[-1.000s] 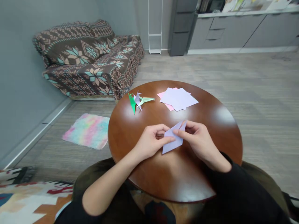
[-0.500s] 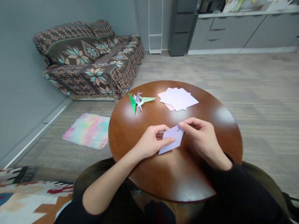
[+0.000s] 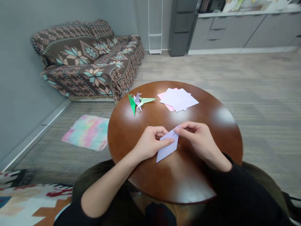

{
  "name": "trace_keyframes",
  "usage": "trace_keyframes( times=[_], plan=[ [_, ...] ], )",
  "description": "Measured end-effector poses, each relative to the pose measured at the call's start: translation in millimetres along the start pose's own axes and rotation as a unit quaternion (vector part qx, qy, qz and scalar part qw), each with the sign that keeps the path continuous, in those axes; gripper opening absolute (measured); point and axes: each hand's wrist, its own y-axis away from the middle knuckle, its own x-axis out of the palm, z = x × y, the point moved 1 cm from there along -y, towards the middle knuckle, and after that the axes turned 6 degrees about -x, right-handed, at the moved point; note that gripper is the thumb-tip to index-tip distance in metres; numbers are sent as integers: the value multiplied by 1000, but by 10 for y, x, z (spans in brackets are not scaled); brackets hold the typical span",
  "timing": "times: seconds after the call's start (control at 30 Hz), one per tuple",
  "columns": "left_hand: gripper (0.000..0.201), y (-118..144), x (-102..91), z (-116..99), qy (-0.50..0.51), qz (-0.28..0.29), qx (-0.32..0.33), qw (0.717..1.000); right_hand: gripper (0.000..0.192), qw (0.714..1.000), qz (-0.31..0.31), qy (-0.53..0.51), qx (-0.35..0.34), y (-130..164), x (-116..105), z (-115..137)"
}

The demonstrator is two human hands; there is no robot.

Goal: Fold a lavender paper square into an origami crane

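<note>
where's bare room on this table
Round brown wooden table: bare right of the pink and lavender paper sheets, and on the near side, below the folded lavender paper. Crowded: far left, green and lavender paper figures; centre, around left hand and right hand.

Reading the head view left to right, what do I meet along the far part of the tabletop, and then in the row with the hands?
Far part: green folded figure → lilac folded figure → pale green folded figure → pile of sheets.
Hands' row: left hand → lilac folded sheet → right hand.
</note>
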Motion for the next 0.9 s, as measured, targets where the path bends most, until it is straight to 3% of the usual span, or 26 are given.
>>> trace_keyframes(
  times=[0.23,0.3,0.4,0.47,0.63,0.77,0.9],
  plan=[
    [30,-33,5,35,43,1,3,999,19,994,-98,-11,-56,-44,-59,-19],
    [29,-47,-1,46,66,-16,16,998,18,996,-68,11,-64,-54,-52,4],
    [27,-66,-15,52,112,-39,41,992,21,997,59,40,-21,-37,7,21],
    [26,-73,-23,48,128,-44,53,989,19,993,100,67,-16,-14,39,23],
    [22,-76,-40,34,86,-22,59,994,19,991,70,111,-38,12,37,25],
    [25,-74,-31,41,95,8,47,994,22,990,92,104,-31,23,45,34],
    [25,-70,-26,38,86,-7,68,994,20,992,86,90,-17,23,46,25]
  ],
)
